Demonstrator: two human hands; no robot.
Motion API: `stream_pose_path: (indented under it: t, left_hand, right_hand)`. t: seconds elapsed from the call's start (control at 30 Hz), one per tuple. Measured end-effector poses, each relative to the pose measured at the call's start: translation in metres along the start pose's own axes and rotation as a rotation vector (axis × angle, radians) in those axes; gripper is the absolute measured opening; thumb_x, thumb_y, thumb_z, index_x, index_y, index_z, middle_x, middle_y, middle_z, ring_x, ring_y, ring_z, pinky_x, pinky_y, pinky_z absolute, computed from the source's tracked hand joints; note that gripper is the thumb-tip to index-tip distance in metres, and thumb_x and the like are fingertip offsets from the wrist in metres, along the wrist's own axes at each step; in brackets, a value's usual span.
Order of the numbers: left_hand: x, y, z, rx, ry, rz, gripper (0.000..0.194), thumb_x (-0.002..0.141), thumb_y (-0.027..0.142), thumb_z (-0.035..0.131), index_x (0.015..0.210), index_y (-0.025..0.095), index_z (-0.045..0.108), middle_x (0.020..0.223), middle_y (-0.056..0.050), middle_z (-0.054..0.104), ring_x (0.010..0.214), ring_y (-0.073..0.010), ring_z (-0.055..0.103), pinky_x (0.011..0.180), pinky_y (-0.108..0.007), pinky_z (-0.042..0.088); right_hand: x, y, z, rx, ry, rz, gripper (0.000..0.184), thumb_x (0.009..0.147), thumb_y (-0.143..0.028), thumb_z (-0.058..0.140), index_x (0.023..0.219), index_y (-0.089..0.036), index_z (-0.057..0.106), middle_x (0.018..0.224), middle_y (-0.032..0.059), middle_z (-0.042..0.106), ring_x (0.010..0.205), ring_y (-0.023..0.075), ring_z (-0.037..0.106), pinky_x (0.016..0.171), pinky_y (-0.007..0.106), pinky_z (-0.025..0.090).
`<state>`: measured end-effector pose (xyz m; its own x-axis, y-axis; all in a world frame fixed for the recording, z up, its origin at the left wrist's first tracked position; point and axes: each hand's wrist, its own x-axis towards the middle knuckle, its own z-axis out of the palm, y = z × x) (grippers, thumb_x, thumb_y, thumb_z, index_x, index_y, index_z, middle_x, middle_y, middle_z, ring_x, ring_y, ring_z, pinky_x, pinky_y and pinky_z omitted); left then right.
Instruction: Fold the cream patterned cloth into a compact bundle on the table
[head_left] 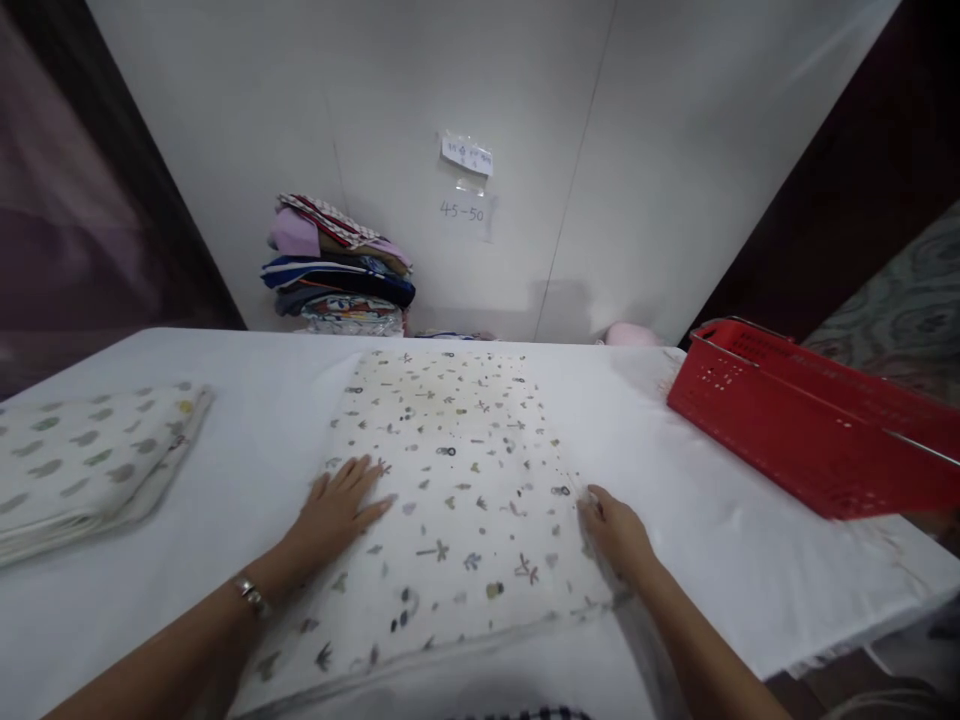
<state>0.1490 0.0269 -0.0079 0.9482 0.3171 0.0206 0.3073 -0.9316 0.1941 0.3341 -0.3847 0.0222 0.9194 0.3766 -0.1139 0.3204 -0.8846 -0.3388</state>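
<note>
A white cloth [457,500] printed with small palms, leaves and rainbows lies folded flat in the middle of the table in front of me. My left hand [341,502] rests palm down on its left side, fingers spread. At the cloth's right edge, my right hand [611,525] is closed, with thumb and fingers pinching the border. The near edge of the cloth shows more than one layer. Part of what the right fingers grip is hidden behind the hand.
The table [247,440] has a white cover. Another folded printed cloth [97,450] lies at the left, and a red plastic basket [810,420] stands at the right. Behind the table, a stack of folded fabrics [341,265] leans near a wall with a paper label [465,213].
</note>
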Motion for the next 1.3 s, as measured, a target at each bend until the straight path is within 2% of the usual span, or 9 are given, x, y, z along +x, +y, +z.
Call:
stream_pose_path:
  t: [0.17, 0.3, 0.47, 0.57, 0.73, 0.9, 1.3]
  left_hand:
    - [-0.036, 0.030, 0.006, -0.006, 0.033, 0.040, 0.057, 0.084, 0.052, 0.043, 0.135, 0.028, 0.046, 0.147, -0.008, 0.034, 0.136, -0.0316, 0.027, 0.108, -0.054, 0.025]
    - [-0.063, 0.069, 0.009, -0.036, 0.032, 0.197, 0.056, 0.086, 0.054, 0.041, 0.137, 0.030, 0.042, 0.148, -0.007, 0.031, 0.136, -0.0294, 0.028, 0.109, -0.053, 0.025]
    - [-0.092, 0.113, 0.008, -0.071, -0.040, 0.405, 0.059, 0.087, 0.057, 0.038, 0.140, 0.031, 0.037, 0.149, -0.005, 0.028, 0.138, -0.0269, 0.025, 0.111, -0.051, 0.020]
    - [-0.098, 0.129, 0.008, -0.081, -0.055, 0.489, 0.056, 0.087, 0.057, 0.039, 0.137, 0.030, 0.042, 0.149, -0.005, 0.029, 0.137, -0.0265, 0.026, 0.111, -0.050, 0.023]
    - [-0.096, 0.138, 0.012, -0.123, -0.013, 0.557, 0.044, 0.090, 0.051, 0.039, 0.126, 0.031, 0.054, 0.142, -0.003, 0.043, 0.132, -0.0244, 0.037, 0.108, -0.047, 0.029]
    - [-0.094, 0.137, 0.016, -0.110, -0.005, 0.557, 0.045, 0.090, 0.052, 0.040, 0.125, 0.029, 0.055, 0.140, -0.004, 0.045, 0.131, -0.0251, 0.038, 0.108, -0.047, 0.030]
    - [-0.092, 0.135, 0.023, -0.064, 0.119, 0.610, 0.042, 0.092, 0.050, 0.036, 0.119, 0.027, 0.059, 0.134, -0.003, 0.053, 0.126, -0.0237, 0.044, 0.103, -0.045, 0.035]
  right_hand:
    - [-0.042, 0.015, 0.003, 0.059, 0.050, 0.022, 0.048, 0.089, -0.049, 0.035, 0.125, -0.020, 0.052, 0.088, 0.0049, 0.069, 0.082, 0.0202, 0.063, 0.068, 0.028, 0.043]
    - [-0.064, 0.023, 0.003, 0.079, 0.076, 0.009, 0.048, 0.089, -0.048, 0.036, 0.124, -0.020, 0.052, 0.082, 0.0034, 0.068, 0.077, 0.0190, 0.063, 0.063, 0.026, 0.041]
    - [-0.075, 0.033, 0.003, 0.167, 0.072, -0.011, 0.048, 0.088, -0.049, 0.037, 0.123, -0.019, 0.053, 0.070, 0.0003, 0.064, 0.067, 0.0173, 0.060, 0.061, 0.026, 0.040]
    - [-0.075, 0.037, 0.005, 0.253, 0.084, -0.002, 0.046, 0.086, -0.048, 0.043, 0.119, -0.018, 0.056, 0.067, -0.0002, 0.063, 0.065, 0.0163, 0.059, 0.062, 0.026, 0.041]
    - [-0.074, 0.044, 0.004, 0.636, 0.042, 0.131, 0.043, 0.086, -0.040, 0.044, 0.119, -0.014, 0.054, 0.057, -0.0012, 0.059, 0.052, 0.0144, 0.057, 0.048, 0.024, 0.041]
    - [-0.074, 0.049, -0.002, 0.990, -0.039, 0.248, 0.032, 0.087, -0.032, 0.044, 0.113, -0.015, 0.054, 0.069, 0.0019, 0.063, 0.053, 0.0129, 0.061, 0.042, 0.020, 0.039]
    - [-0.077, 0.054, -0.007, 1.134, -0.110, 0.232, 0.023, 0.087, -0.029, 0.050, 0.106, -0.017, 0.056, 0.074, 0.0020, 0.062, 0.058, 0.0126, 0.062, 0.047, 0.021, 0.045]
